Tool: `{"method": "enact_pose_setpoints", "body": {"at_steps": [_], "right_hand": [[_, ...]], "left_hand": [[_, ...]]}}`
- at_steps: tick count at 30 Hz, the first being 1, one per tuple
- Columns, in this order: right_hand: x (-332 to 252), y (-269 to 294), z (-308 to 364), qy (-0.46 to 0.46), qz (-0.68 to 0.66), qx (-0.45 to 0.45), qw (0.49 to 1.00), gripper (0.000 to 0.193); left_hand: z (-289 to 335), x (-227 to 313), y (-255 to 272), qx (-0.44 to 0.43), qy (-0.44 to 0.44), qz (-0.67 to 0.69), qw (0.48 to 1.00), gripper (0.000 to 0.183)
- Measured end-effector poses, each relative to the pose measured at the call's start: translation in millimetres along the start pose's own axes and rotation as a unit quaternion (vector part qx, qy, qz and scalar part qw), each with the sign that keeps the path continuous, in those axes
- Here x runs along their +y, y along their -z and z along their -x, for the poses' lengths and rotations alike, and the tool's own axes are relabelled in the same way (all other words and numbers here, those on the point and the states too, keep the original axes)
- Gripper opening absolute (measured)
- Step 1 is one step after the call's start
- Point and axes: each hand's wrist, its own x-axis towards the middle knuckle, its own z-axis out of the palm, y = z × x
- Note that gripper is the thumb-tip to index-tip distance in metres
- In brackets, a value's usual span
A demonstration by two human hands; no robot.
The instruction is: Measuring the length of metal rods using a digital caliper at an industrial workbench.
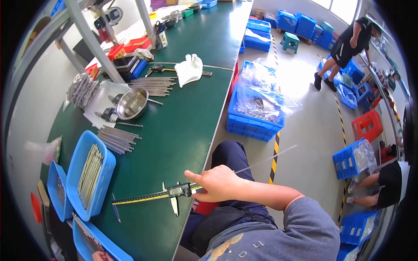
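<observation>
My right hand (pixel 217 182) is closed on a digital caliper (pixel 177 191) held over the front edge of the green bench. Its jaws are wide apart with nothing visible between them; the index finger points out along the bench. A thin strip (pixel 267 160) sticks out behind the hand, apparently the caliper's depth rod. Only the fingertips of my left hand (pixel 102 256) show at the lower edge, curled at the end of thin metal rods (pixel 87 232) in a blue tray (pixel 112 249). Exactly what they grip is hidden. Another blue tray (pixel 111 163) holds pale rods (pixel 90 176).
On the green bench (pixel 174 130) lie bundles of grey rods (pixel 117 139), a steel bowl (pixel 132 103), a white glove (pixel 189 70) and a second caliper (pixel 159 68). A blue crate (pixel 254 126) with bagged parts stands right of the bench. Two people (pixel 348 43) are at the right.
</observation>
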Motion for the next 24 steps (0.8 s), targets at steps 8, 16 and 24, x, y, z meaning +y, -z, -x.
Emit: {"method": "enact_pose_setpoints", "body": {"at_steps": [8, 16, 24], "right_hand": [[-6, 10, 6, 0.002, -0.049, -0.008, 0.999, 0.061], [-9, 25, 16, -0.025, -0.053, 0.051, 0.997, 0.031], [-11, 27, 30, -0.025, -0.024, 0.063, 0.997, 0.028]], "left_hand": [[3, 16, 5, 0.232, 0.009, 0.072, 0.970, 0.010], [-13, 164, -38, 0.156, -0.509, 0.141, 0.835, 0.019], [9, 169, -95, 0.199, -0.483, 0.199, 0.829, 0.015]]}}
